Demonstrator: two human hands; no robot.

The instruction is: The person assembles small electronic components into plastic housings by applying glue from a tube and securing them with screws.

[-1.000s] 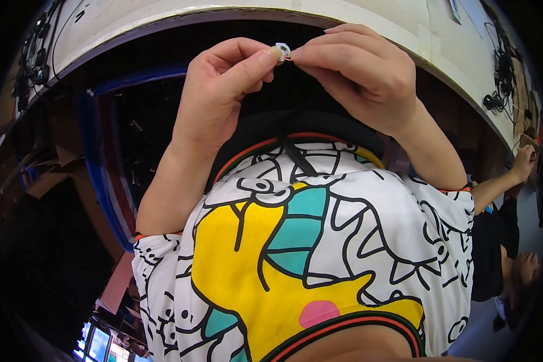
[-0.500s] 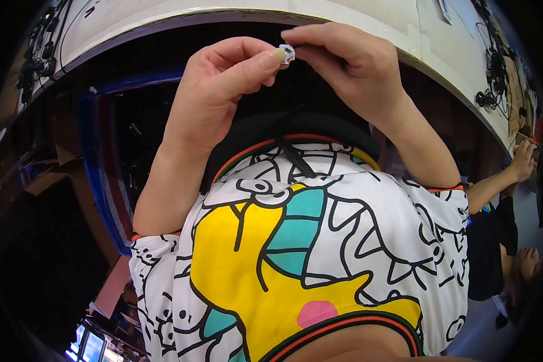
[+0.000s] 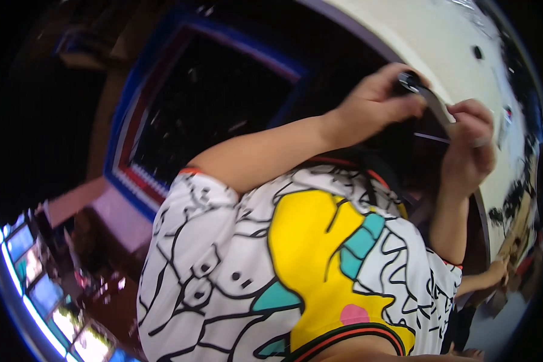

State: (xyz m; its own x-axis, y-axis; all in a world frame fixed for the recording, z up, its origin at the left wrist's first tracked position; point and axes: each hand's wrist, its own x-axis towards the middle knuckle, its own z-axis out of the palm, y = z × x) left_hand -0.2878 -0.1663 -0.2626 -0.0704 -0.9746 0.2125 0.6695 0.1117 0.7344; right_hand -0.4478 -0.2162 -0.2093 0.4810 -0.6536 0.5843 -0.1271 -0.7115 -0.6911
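Note:
My left hand (image 3: 389, 99) is closed around a small, dark, shiny rounded object (image 3: 409, 82), which sticks up between its thumb and fingers. Motion blur hides what kind of object it is. Just right of it, my right hand (image 3: 472, 136) is raised with its fingers bent and pinched together. Whatever those fingers hold, if anything, is too blurred to name. Both hands are in front of the edge of a pale tabletop (image 3: 398, 27), a short gap apart. The small white disc from before does not show plainly now.
A blue-edged frame or bin (image 3: 123, 133) with a dark interior lies at the left. Dark cables (image 3: 513, 202) run along the table's far right. Another person's hand (image 3: 496, 273) is at the right edge. Bright windows (image 3: 45, 295) show at lower left.
The view has swung, so the table now slants down the right side. Both hands appear further right. A dark rounded object now shows in my left hand, where the white disc was before.

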